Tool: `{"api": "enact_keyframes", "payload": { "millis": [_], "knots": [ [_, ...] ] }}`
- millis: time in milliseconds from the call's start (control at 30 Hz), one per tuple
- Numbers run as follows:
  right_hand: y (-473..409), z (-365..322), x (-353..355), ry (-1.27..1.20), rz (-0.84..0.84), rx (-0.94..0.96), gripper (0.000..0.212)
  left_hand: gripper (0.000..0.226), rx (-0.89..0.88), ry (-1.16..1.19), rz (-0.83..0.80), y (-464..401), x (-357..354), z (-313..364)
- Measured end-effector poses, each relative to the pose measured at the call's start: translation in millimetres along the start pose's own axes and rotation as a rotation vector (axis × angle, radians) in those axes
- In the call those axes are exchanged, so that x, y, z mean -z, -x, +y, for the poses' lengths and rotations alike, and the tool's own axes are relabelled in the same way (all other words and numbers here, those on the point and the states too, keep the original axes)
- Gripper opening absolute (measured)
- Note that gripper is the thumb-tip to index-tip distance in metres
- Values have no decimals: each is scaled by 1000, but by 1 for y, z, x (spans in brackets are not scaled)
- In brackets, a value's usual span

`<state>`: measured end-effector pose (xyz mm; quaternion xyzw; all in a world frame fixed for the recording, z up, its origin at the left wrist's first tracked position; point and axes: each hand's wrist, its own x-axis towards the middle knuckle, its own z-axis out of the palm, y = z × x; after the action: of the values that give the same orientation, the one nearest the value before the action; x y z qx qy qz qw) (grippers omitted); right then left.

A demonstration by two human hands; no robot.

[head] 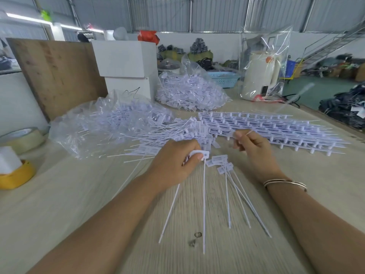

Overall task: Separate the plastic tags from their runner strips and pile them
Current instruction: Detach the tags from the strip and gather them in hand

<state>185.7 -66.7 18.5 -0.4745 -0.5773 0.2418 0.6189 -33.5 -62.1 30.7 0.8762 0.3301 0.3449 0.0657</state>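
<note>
Left hand (175,161): fingers curled, thumb pinching the flat head of a white plastic tag (204,194); tail hangs down toward the near edge of the pale wood-grain surface (69,204). A second thin white tail (169,212) comes out under the same hand, angled down-left.

Right hand (254,153): fingers curled, fingertips pinching a thin white strand (249,132) at the near-left corner of the stack of white runner strips with tags still attached (276,131). Two thin metal bangles (286,183) on that wrist.

Between the hands, slightly nearer: small fan of loose separated tags (227,175), heads close together, tails spreading toward the viewer.

Behind the left hand: loose pile of separated white tags (158,133), running into a crumpled clear plastic bag of tags (102,123). Second clear bag of tags (189,91) further back, beside a white box (126,60).

Runner stack reaches close to the right edge of the surface. Left edge: roll of beige tape (21,139) and roll of yellow tape (17,177). Plywood board (57,76) leans at back left. Cream kettle in clear wrap (260,76) at back right.

Open room: bare surface in front of and left of the forearms. Two small dark metal bits (195,239) lie near the tag tails.
</note>
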Motion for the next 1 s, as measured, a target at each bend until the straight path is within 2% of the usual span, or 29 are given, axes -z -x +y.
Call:
{"api": "enact_keyframes", "payload": {
  "millis": [33, 100, 200, 300, 400, 567, 767, 867, 933, 1000],
  "knots": [
    [0, 0, 2, 48, -16, 9, 24, 16, 9, -12, 4, 0, 0, 0],
    [3, -2, -2, 201, -175, 54, 15, 16, 40, -25, 10, 1, 0, -2],
    [3, -3, -7, 299, -382, 120, 27, 26, 72, -28, -29, 2, -1, -4],
    [0, 3, -3, 273, -407, 87, 39, 35, 113, -28, -44, 3, -2, -7],
    [0, 8, -6, 278, -455, 67, 46, 31, 148, -34, -66, 3, -5, -12],
    [-1, 10, -7, 210, -468, 23, 57, 35, 222, 18, -106, 3, -10, -14],
    [-1, 14, -5, 161, -454, 1, 43, 23, 180, 40, -79, 5, -13, -14],
    [1, 7, -9, 166, -396, 80, 32, 22, 143, 24, -78, 4, -14, -14],
    [2, 1, -10, 174, -313, 167, 33, 22, 134, 13, -71, 4, -16, -15],
    [3, -6, -11, 268, -311, 283, 38, 23, 143, 29, -31, 4, -17, -15]
  ]
}}
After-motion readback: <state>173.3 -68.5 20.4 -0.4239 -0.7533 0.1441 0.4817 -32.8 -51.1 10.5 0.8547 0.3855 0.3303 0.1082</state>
